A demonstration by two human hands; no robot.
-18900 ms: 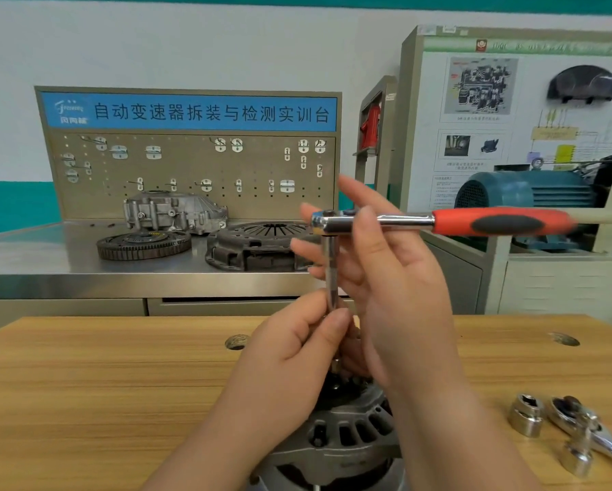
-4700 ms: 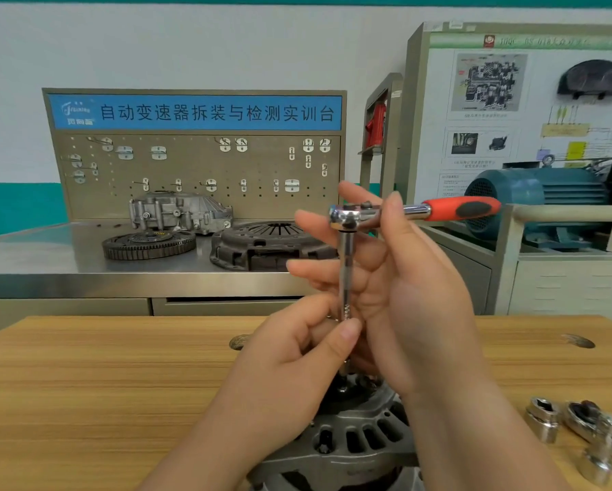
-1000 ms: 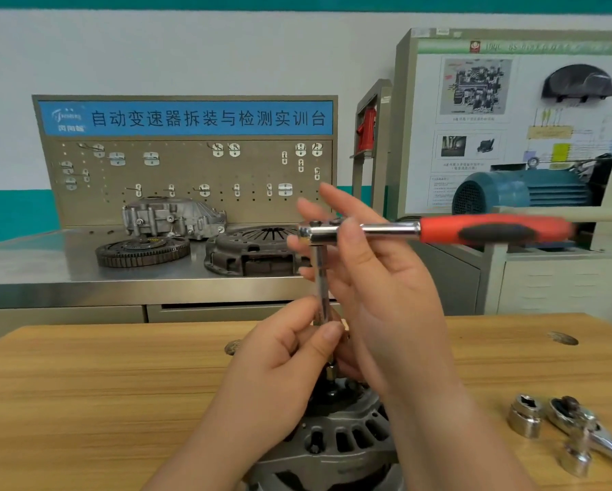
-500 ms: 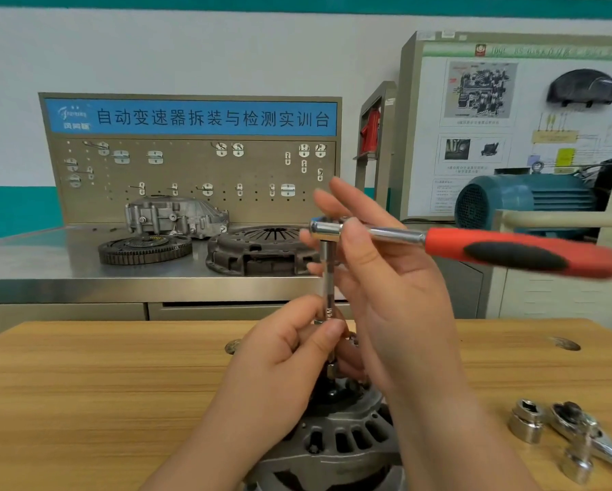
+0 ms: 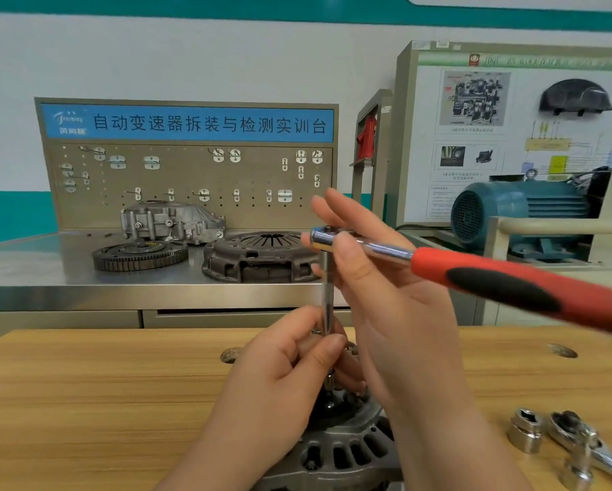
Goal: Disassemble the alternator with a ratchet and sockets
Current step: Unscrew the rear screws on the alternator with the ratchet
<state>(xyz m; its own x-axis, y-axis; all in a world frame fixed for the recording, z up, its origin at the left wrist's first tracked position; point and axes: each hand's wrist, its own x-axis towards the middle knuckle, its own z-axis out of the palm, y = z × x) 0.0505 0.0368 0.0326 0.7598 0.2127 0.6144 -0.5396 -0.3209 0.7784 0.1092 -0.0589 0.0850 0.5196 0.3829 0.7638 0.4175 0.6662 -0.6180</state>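
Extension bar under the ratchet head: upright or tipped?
Upright. The extension bar runs vertically from the ratchet head down to the alternator; the left hand pinches its lower end.

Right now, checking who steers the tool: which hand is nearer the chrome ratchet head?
Right. The right hand pinches the chrome ratchet head; the left hand grips the thin steel extension bar well below it, just above the grey alternator.

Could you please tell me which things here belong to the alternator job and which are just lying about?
In use: alternator; ratchet, its head held in the right hand; extension, pinched by the left hand.

Lying about: socket; spare ratchet; flywheel; clutch cover; motor.
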